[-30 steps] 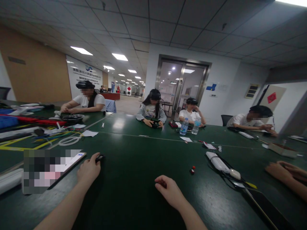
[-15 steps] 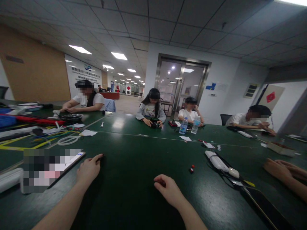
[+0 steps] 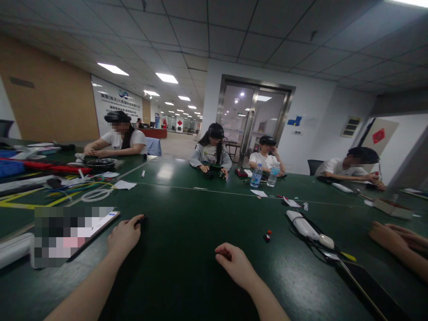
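Hiding most of 1 small black object (image 3: 143,219), the left hand (image 3: 124,236) touches it, grip impossible to tell; the right hand (image 3: 236,264) curls loosely, thumb and forefinger apart.

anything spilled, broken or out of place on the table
No spill or damage shows. Beyond the left hand, thin wires lie in a loose tangle beside a paper, which looks untidy rather than wrong.
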### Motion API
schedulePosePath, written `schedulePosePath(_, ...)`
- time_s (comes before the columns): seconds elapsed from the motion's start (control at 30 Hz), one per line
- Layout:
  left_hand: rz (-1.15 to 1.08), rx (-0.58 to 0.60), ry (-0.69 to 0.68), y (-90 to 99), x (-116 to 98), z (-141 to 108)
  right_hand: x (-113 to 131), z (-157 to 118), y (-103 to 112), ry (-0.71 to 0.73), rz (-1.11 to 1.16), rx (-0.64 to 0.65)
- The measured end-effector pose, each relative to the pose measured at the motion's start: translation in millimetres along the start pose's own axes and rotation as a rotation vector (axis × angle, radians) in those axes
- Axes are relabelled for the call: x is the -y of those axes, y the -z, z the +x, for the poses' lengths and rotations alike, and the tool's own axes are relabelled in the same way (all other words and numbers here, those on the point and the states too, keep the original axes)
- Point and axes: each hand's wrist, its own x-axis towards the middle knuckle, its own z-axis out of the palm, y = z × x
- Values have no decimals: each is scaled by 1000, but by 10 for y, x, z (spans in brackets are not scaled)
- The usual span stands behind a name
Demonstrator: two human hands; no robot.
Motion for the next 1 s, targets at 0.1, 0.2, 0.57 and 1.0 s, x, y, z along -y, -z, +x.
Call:
schedulePosePath(0.1, 3, 10, -7, -2, 8, 9, 10, -4, -1, 2, 13, 9)
schedulePosePath(0.2, 5, 7, -12, 1, 4, 6, 34, -10, 2, 4, 10, 10)
schedulePosePath(0.57, 12, 0, -21, 27, -9, -2, 0, 8, -6, 18, 15, 7)
schedulePosePath(1.0, 9, -18, 22, 32, -5, 5, -17, 4, -3, 15, 21, 7)
